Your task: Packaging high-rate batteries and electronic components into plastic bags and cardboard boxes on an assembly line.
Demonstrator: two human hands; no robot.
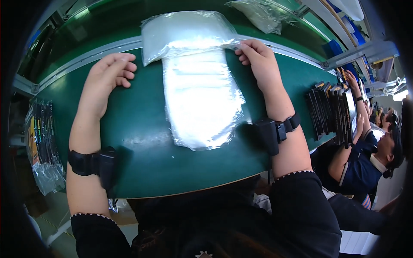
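A stack of clear plastic bags (202,99) lies lengthwise on the green tabletop, shining with glare. Across its far end rests another stack of clear plastic bags (185,32), set crosswise and overlapping it. My right hand (261,58) pinches the right near corner of this crosswise stack between thumb and fingertips. How many layers it grips I cannot tell. My left hand (109,73) hovers left of the stacks with loosely curled fingers, touching neither and holding nothing. Both wrists wear black straps with a small box.
At the left edge stands a clear-wrapped pile of flat dark packages (43,137). Dark flat boxes (329,112) stand in a row at the right edge. Behind a metal rail (124,44) lies another plastic bag (258,15). A co-worker (361,159) sits at the right, arms reaching onto the bench.
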